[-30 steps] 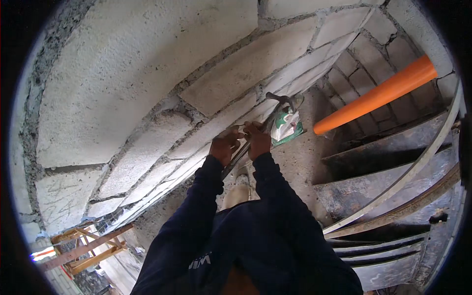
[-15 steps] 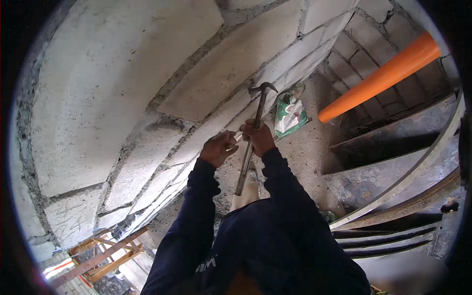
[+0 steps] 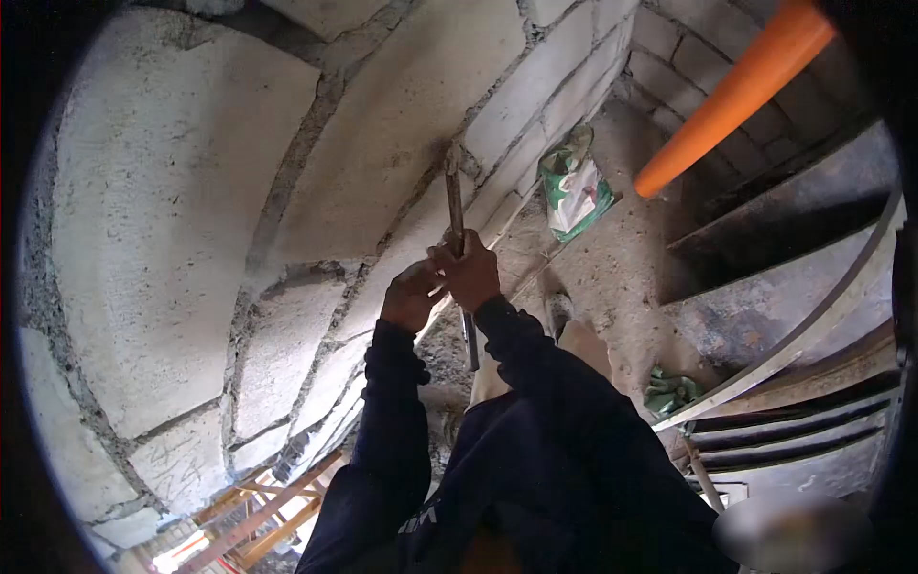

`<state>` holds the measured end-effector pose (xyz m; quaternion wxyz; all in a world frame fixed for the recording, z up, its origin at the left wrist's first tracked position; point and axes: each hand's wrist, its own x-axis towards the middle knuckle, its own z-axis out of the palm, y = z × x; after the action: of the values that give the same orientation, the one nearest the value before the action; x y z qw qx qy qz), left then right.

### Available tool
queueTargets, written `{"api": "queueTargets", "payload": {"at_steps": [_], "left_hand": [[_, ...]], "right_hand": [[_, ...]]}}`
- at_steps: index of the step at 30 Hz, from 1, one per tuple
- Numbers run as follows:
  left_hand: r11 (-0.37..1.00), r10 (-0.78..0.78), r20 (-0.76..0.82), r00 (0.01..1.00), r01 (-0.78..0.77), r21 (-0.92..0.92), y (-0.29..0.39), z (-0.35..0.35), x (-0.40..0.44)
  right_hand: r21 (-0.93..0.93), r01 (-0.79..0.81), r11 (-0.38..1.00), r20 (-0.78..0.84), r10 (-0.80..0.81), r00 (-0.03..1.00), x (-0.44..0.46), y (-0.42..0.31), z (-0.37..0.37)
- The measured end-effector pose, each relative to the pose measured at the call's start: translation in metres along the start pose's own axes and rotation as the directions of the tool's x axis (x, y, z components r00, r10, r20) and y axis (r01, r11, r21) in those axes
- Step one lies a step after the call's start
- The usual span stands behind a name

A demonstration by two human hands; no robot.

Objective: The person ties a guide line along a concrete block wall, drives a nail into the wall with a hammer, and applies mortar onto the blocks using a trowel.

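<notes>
A claw hammer [image 3: 454,196] stands nearly upright in my right hand [image 3: 471,275], whose fingers are wrapped around the middle of its metal shaft. The hammer's head is at the top, close to the block wall, and its outline is hard to make out there. Its grip end [image 3: 470,346] sticks out below the hand. My left hand [image 3: 411,298] is closed right beside the right one, fingertips touching or almost touching it. Whatever the left fingers pinch, if anything, is hidden.
The wall of large pale blocks [image 3: 382,143] rises close on the left. A green and white sack [image 3: 578,196] lies on the rough floor by the wall. An orange pipe [image 3: 736,96] slants in at upper right, above dark steps [image 3: 765,258] with a curved rail [image 3: 813,335].
Both hands and the hammer have shifted left, closer to the wall, and the hammer head has turned. My left fingers have come up against my right hand. The view has moved too.
</notes>
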<state>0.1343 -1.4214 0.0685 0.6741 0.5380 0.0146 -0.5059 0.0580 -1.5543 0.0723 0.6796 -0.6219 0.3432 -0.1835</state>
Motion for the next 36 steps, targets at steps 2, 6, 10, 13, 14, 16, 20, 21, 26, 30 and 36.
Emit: {"api": "queueTargets", "payload": {"at_steps": [2, 6, 10, 13, 14, 16, 20, 21, 26, 30, 36], "left_hand": [[0.974, 0.108, -0.039, 0.993, -0.113, -0.198, 0.002, 0.010, 0.010], [0.907, 0.076, -0.157, 0.985, -0.134, -0.400, 0.004, 0.019, 0.033], [0.912, 0.040, -0.120, 0.992, -0.086, -0.402, 0.004, 0.013, 0.039], [0.917, -0.005, -0.106, 0.994, -0.038, -0.398, 0.009, 0.015, 0.037], [0.922, -0.020, -0.105, 0.994, -0.023, -0.387, 0.011, 0.018, 0.039], [0.924, 0.012, -0.070, 0.997, -0.038, -0.381, 0.012, 0.017, 0.041], [0.917, 0.031, -0.045, 0.998, -0.047, -0.396, 0.011, 0.012, 0.044], [0.913, 0.032, -0.043, 0.999, -0.047, -0.405, 0.011, 0.013, 0.044], [0.903, 0.009, -0.071, 0.997, -0.038, -0.428, 0.013, 0.013, 0.049], [0.947, 0.028, -0.021, 0.999, -0.033, -0.319, 0.008, 0.000, 0.054], [0.942, -0.023, 0.017, 1.000, 0.028, -0.335, 0.011, 0.008, 0.048]], "right_hand": [[-0.038, 0.049, 0.998, -0.071, -0.052, 0.996, 0.002, 0.002, -0.001], [-0.051, -0.016, 0.999, -0.087, 0.011, 0.996, -0.014, 0.010, -0.037], [-0.136, -0.142, 0.980, -0.116, 0.126, 0.985, -0.059, 0.032, -0.056], [-0.207, -0.223, 0.952, -0.168, 0.190, 0.967, -0.096, 0.047, -0.053], [-0.223, -0.260, 0.939, -0.188, 0.221, 0.957, -0.106, 0.050, -0.053], [-0.294, -0.194, 0.936, -0.232, 0.127, 0.964, -0.125, 0.064, -0.051], [-0.238, -0.312, 0.920, -0.268, 0.247, 0.931, -0.149, 0.070, -0.048], [-0.223, -0.318, 0.922, -0.274, 0.254, 0.928, -0.152, 0.073, -0.048], [-0.220, -0.280, 0.934, -0.318, 0.203, 0.926, -0.155, 0.089, -0.046], [-0.255, -0.273, 0.928, -0.338, 0.179, 0.924, -0.155, 0.077, -0.046], [-0.211, -0.333, 0.919, -0.284, 0.269, 0.920, -0.157, 0.104, -0.039]]}}
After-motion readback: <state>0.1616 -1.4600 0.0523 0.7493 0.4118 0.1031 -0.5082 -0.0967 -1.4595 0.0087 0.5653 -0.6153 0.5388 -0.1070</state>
